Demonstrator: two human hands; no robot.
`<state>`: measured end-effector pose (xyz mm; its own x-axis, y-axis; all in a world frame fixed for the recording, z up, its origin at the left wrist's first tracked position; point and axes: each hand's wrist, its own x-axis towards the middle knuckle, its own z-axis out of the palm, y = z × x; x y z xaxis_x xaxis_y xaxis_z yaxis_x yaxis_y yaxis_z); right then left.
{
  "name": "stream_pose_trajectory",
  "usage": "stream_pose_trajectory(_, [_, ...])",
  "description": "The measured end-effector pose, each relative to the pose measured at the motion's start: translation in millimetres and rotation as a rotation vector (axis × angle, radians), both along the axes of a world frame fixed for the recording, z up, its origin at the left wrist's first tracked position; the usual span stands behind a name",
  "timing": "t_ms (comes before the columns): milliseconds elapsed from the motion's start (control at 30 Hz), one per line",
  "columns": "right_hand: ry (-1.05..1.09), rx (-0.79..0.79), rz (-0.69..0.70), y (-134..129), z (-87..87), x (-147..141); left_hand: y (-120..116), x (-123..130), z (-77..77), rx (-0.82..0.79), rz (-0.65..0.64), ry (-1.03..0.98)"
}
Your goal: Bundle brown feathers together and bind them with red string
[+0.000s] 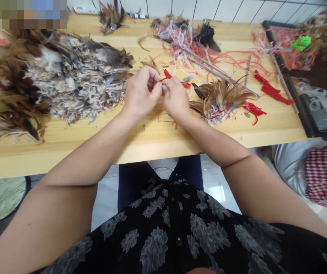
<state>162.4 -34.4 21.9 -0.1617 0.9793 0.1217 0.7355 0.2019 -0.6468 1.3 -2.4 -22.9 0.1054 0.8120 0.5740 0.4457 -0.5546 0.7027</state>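
My left hand (141, 94) and my right hand (177, 98) meet above the wooden table, fingertips pinched together. A piece of red string (167, 74) passes between them, its ends showing above the right fingers. Brown feather tips poke out behind the left hand; whether they are held or lie on the table I cannot tell. Close by on the left is a large heap of feathers (77, 76) with pale fluffy bases. To the right of my right hand lies a bunch of brown feathers (223, 101) with red string around its base.
Red string bundles (272, 88) lie to the right, beside a black-rimmed tray (287, 78) holding feathers and a green item. Thin sticks (209, 67) and tangled pink and white strips (177, 42) are further back. A small feather bunch (112, 18) sits near the tiled wall.
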Motion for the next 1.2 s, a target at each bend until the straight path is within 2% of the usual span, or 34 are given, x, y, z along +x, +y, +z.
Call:
stream_pose_trajectory(100, [0.135, -0.068, 0.006, 9.7, -11.3, -1.8, -0.3, 0.2, 0.2, 0.017, 0.002, 0.005])
stream_pose_trajectory(233, [0.575, -0.151, 0.027, 14.5, -23.4, -8.7, -2.7, 3.2, 2.6, 0.039, 0.038, -0.036])
stream_pose_trajectory(367, [0.886, -0.375, -0.013, 2.0, -8.7, -15.7, -2.3, 8.1, 2.7, 0.086, 0.069, -0.096])
stream_pose_trajectory(467, [1.006, -0.476, -0.055, -6.8, 4.9, -18.0, 0.3, 9.0, 3.4, 0.078, 0.054, -0.11])
stream_pose_trajectory(567, [1.019, -0.482, -0.057, -6.1, 4.3, -17.4, 2.8, 6.2, 4.4, 0.046, 0.007, -0.138])
stream_pose_trajectory(767, [0.846, -0.261, 0.044, 8.8, -20.5, -11.5, 1.5, -3.1, 4.6, 0.011, -0.051, -0.126])
stream_pose_trajectory(900, [0.784, -0.235, 0.045, 14.2, -28.2, -10.9, 5.6, -7.1, 0.5, -0.016, -0.1, -0.112])
stream_pose_trajectory(1033, [0.86, -0.299, -0.012, 14.4, -25.1, -13.9, 8.3, -8.3, -2.9, -0.083, -0.133, -0.128])
stream_pose_trajectory(1200, [0.984, -0.356, -0.064, 8.5, -10.8, -16.3, 5.9, -6.0, -0.4, -0.117, -0.196, -0.166])
